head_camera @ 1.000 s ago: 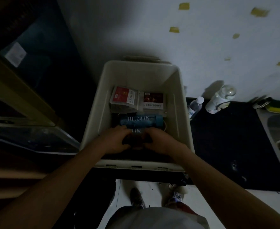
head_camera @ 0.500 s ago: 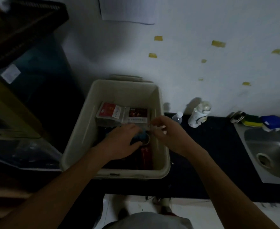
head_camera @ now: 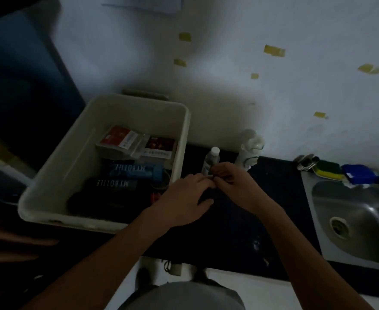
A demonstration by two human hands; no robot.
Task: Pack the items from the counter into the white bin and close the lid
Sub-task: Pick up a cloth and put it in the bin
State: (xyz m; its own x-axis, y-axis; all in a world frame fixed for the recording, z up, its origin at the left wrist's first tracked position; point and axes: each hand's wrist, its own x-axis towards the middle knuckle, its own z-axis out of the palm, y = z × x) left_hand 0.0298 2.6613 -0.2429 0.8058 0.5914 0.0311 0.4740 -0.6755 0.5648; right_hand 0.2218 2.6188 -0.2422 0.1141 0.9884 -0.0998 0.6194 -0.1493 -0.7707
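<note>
Our right hand [head_camera: 235, 184] is nearer the upright bottle [head_camera: 210, 158] at the back edge of the worktop [head_camera: 240, 238], fingers curled at its base, grip unclear; left hand [head_camera: 181, 198] flat.

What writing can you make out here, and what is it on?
"MY BOTTLE": blue bottle in the white bin, upside down.
"MY BOTTLE": dark bottle beside it.
Too blurred: print on red packet and dark-red packet.
Unreadable: label on small clear bottle.
</note>
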